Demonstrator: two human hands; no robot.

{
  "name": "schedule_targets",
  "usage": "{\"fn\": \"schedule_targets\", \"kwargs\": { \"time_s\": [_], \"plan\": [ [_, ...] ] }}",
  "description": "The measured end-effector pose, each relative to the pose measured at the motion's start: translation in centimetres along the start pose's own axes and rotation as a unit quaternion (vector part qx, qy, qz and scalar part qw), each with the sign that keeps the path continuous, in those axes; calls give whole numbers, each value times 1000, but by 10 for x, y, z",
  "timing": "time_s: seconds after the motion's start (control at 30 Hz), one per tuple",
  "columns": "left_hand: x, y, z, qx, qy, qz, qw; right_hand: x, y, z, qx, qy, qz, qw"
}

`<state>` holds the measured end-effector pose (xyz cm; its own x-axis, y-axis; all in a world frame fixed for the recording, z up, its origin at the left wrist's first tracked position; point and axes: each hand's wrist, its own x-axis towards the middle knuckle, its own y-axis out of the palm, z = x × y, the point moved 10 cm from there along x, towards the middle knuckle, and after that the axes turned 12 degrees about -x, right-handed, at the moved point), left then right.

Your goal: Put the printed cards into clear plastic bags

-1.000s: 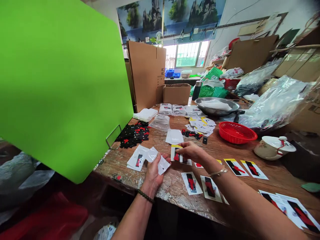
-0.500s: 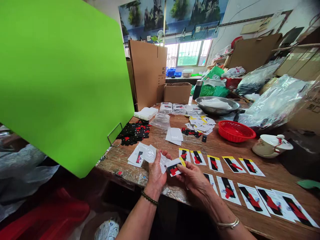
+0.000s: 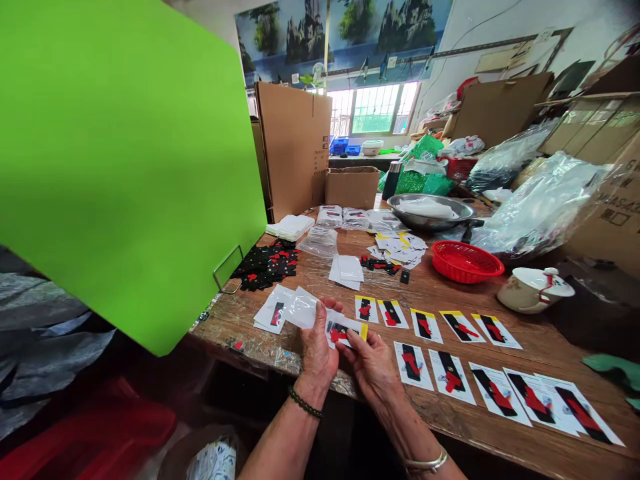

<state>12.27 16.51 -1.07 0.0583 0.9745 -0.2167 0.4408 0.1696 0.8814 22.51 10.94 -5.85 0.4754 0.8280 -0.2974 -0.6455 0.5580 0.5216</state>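
Observation:
My left hand (image 3: 320,343) is closed on a small clear plastic bag (image 3: 301,310), its thumb pressed on top. Between thumb and fingers, my right hand (image 3: 374,363) pinches a white card with a yellow edge (image 3: 364,331). A black and red piece (image 3: 339,333) lies on that card, its kind unclear. The card overlaps the bag and looks partly inside it, though fingers hide some of the opening. Left of my hands is a stack of white cards or packets (image 3: 265,313), with a black and red piece on top. Two rows of similar cards (image 3: 453,377) lie to the right.
A pile of black and red pieces (image 3: 270,263) lies by the green panel (image 3: 150,167). Farther back are clear bags (image 3: 319,241), loose cards (image 3: 400,248), a red basket (image 3: 467,263), a metal pan (image 3: 433,217), a lidded pot (image 3: 533,293) and cardboard boxes (image 3: 293,153).
The card in my right hand has moved left and now overlaps the bag more, lying flatter with it. My right hand has shifted slightly, uncovering a card in the near row.

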Motion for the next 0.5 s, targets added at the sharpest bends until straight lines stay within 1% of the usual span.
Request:
{"fn": "schedule_targets", "kwargs": {
  "time_s": [0.2,0.37,0.43,0.5],
  "plan": [
    [1,-2,0,31,15,10,999,-1,4,-6,-17,16,-13,1000],
    [3,-13,7,0,-8,-21,1000,-3,14,-13,-96,67,43,992],
    [2,-12,9,4,-12,-16,1000,-3,15,-13,-107,80,47,990],
    [1,-9,10,17,-16,-4,1000,-3,15,-10,-88,80,41,992]
  ]
}}
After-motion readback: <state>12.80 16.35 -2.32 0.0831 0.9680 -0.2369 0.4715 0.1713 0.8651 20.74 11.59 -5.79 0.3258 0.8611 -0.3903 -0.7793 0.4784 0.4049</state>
